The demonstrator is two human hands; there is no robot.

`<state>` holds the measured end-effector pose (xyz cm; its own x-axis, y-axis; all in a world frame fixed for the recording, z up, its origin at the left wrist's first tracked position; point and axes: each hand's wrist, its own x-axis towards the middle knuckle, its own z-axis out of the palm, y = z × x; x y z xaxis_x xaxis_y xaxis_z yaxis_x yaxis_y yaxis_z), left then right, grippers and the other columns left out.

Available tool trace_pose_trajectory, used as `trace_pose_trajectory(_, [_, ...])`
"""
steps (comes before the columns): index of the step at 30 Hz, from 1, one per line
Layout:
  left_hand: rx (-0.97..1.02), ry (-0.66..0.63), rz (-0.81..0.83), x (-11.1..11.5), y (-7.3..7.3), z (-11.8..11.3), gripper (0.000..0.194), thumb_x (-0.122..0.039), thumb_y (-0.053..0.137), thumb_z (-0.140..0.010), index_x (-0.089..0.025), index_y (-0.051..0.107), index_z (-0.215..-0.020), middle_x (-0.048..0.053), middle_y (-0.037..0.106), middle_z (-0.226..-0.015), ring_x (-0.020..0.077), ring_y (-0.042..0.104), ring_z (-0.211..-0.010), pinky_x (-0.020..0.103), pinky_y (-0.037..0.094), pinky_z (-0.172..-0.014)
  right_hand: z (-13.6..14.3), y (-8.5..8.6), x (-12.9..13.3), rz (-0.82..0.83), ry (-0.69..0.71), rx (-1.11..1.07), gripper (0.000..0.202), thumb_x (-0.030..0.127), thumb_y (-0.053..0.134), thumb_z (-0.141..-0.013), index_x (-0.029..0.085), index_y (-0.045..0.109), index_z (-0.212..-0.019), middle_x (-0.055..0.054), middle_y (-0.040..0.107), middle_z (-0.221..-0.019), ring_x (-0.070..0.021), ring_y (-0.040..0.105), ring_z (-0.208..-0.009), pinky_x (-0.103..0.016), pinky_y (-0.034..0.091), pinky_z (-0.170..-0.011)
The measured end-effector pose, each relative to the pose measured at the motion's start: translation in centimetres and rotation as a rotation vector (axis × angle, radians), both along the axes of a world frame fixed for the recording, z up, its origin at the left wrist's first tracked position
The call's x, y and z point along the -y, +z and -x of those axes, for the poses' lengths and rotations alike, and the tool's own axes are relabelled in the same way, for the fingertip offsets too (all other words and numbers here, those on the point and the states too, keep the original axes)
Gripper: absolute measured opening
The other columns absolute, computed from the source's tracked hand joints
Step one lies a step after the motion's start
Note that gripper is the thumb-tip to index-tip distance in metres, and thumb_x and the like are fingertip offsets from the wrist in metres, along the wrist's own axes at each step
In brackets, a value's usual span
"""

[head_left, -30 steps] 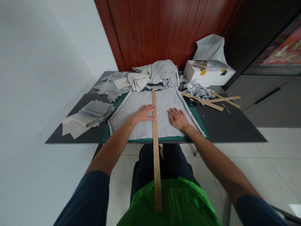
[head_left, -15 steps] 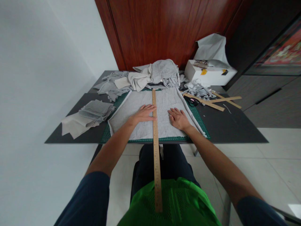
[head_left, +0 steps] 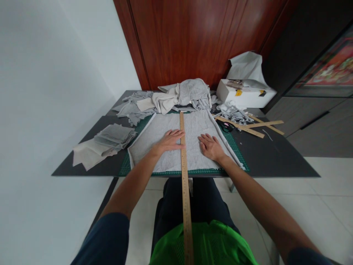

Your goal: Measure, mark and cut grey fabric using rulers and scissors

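A piece of light grey fabric lies spread over a green cutting mat. Down its middle runs a long wooden ruler, whose near end reaches past the table edge over my lap. My left hand lies flat on the fabric with its fingers apart, the fingertips on the ruler. To the right of the ruler, my right hand rests palm down on the fabric, fingers stretched out and holding nothing.
Folded cloth pieces lie on the dark table at left. Heaped grey cloth fills the back. At right are scissors, crossed wooden rulers, fabric scraps and a white box.
The view has tilted slightly upward, so the table and everything on it sit lower in the picture. Both hands keep their places on the fabric and the ruler.
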<state>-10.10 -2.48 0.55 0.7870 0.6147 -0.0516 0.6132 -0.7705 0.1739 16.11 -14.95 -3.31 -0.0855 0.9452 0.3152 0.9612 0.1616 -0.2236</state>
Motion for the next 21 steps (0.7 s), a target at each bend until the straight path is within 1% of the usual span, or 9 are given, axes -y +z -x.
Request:
trace_pose_trajectory(7, [0.007, -0.016, -0.028, -0.03, -0.22, 0.49, 0.083, -0.066, 0.053, -0.1, -0.024, 0.034, -0.169, 0.01, 0.029, -0.178, 0.0296, 0.023, -0.165, 0.053, 0.014, -0.134, 0.42, -0.12, -0.05, -0.012, -0.008, 0.005, 0.05, 0.031, 0.038, -0.109, 0.021, 0.063, -0.15, -0.011, 0.057, -0.161, -0.0335, 0.047, -0.154, -0.061, 0.034, -0.126])
trace_pose_trajectory(12, [0.028, -0.006, -0.049, 0.11, -0.3, 0.61, 0.081, -0.064, 0.057, -0.099, -0.024, 0.037, -0.167, 0.01, 0.034, -0.176, 0.0298, 0.029, -0.163, 0.052, 0.017, -0.133, 0.6, -0.07, -0.06, 0.016, -0.007, 0.0, 0.051, 0.03, 0.036, -0.109, 0.018, 0.061, -0.152, -0.012, 0.055, -0.162, -0.033, 0.045, -0.156, -0.06, 0.034, -0.126])
trace_pose_trajectory(17, [0.037, -0.001, -0.055, 0.16, -0.37, 0.81, 0.081, -0.063, 0.06, -0.099, -0.022, 0.039, -0.166, 0.011, 0.035, -0.175, 0.0301, 0.029, -0.164, 0.052, 0.018, -0.134, 0.64, -0.25, -0.2, 0.014, -0.011, -0.007, 0.051, 0.03, 0.037, -0.109, 0.021, 0.061, -0.153, -0.011, 0.055, -0.163, -0.0326, 0.045, -0.156, -0.061, 0.033, -0.127])
trace_pose_trajectory(21, [0.045, -0.005, -0.058, 0.0, -0.57, 0.89, 0.083, -0.064, 0.06, -0.098, -0.022, 0.04, -0.166, 0.011, 0.036, -0.175, 0.0304, 0.03, -0.163, 0.053, 0.018, -0.134, 0.72, -0.26, -0.21, 0.009, -0.011, -0.01, 0.051, 0.03, 0.037, -0.11, 0.02, 0.062, -0.153, -0.011, 0.055, -0.162, -0.0331, 0.045, -0.156, -0.061, 0.033, -0.127])
